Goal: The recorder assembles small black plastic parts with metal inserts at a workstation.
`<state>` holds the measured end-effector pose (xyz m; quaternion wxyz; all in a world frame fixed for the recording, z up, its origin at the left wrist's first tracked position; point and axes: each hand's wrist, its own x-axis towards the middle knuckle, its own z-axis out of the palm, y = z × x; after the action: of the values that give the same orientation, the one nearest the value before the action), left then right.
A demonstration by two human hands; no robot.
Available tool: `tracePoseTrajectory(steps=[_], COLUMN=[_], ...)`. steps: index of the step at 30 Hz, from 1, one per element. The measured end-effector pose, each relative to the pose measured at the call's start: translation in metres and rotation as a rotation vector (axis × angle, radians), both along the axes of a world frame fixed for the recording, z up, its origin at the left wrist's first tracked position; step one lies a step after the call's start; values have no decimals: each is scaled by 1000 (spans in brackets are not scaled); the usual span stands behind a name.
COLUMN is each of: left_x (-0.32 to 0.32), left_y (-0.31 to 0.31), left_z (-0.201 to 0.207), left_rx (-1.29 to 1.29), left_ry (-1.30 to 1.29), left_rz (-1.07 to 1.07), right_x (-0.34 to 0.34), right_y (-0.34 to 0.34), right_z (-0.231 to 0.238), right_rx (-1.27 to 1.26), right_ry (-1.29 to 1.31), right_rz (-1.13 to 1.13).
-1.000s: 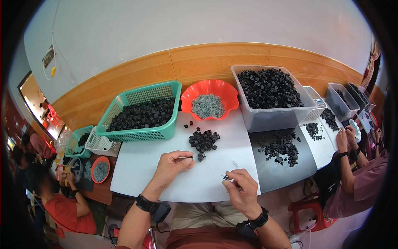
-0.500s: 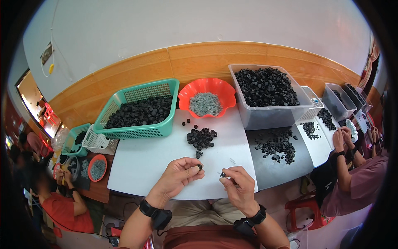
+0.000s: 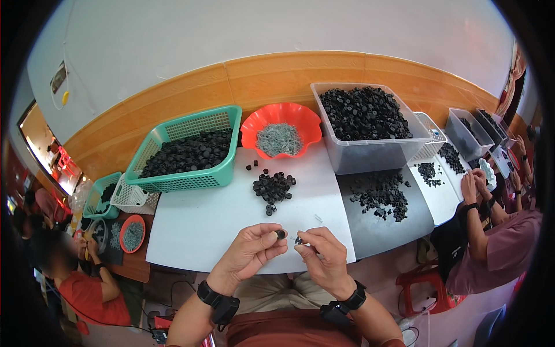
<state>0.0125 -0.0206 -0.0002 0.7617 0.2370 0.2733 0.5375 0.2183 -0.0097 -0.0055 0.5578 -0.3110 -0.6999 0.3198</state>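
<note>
Over the near edge of the white tabletop, my left hand [image 3: 250, 250] pinches a small round black cap [image 3: 281, 235] between thumb and fingers. Facing it a short gap away, my right hand [image 3: 327, 258] is closed on a small black plastic part [image 3: 298, 240] from which a thin metal pin seems to stick out toward the cap. The two pieces look apart. Beyond the hands lies a loose pile of black parts [image 3: 273, 188]. A few thin, clear or silvery pins [image 3: 318, 218] rest on the white surface near my right hand.
At the back stand a green basket [image 3: 234, 159] of black caps, a red scalloped bowl [image 3: 248, 134] of metal pins and a clear bin [image 3: 370, 157] of black parts. More black pieces [image 3: 384, 196] cover a dark board. Co-workers sit left [image 3: 95, 295] and right [image 3: 497, 248].
My two hands have drawn closer together, the right moving left so its part nears the cap. The whole view has shifted slightly.
</note>
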Motion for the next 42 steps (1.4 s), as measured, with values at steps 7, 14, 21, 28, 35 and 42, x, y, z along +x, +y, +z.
tracePoseTrajectory(steps=[7, 14, 21, 28, 35, 42], left_x=[2, 5, 7, 13, 15, 14], left_y=[-2, -3, -4, -7, -8, -8], left_z=[-5, -5, -3, -1, -2, -3], left_rx=[-18, 2, 30, 21, 60, 72], left_ry=[-3, 12, 67, 121, 170, 154], left_rz=[5, 1, -20, 28, 32, 25], right_x=[-3, -6, -5, -5, -4, -3], right_y=[3, 4, 4, 4, 3, 3], right_z=[4, 5, 5, 2, -1, -1], right_rx=[52, 92, 77, 112, 87, 36], right_ry=[-22, -49, -82, -109, -41, 3], right_rz=[3, 6, 1, -7, 1, 43])
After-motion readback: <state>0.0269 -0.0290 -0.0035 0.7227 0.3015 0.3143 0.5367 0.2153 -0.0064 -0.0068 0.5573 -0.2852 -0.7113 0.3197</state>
